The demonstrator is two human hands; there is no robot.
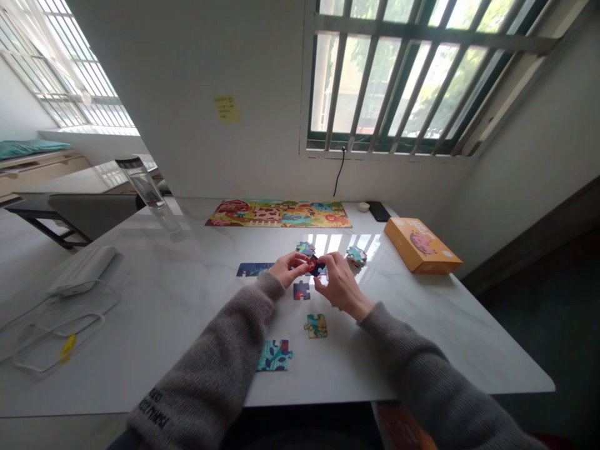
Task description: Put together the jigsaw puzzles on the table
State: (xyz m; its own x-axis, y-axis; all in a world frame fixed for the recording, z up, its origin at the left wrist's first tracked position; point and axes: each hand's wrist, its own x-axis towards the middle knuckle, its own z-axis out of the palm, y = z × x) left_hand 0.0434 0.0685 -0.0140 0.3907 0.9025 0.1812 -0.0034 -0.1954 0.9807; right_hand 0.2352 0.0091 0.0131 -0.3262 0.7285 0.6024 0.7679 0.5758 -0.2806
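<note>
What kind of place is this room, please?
Probably a room in a home, perhaps a study: a marble-topped table, a farm-scene jigsaw puzzle with an orange box, and a barred window.

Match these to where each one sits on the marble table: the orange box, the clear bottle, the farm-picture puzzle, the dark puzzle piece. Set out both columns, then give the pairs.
Things:
1. Orange box
2. Clear bottle
3. Farm-picture puzzle
4. Dark puzzle piece

Places:
A. Along the far edge of the marble table
B. Between the left hand and right hand
C. At the table's far left corner
D. On the table's right side

Pairs: 1-D; 2-C; 3-A; 4-B
</note>
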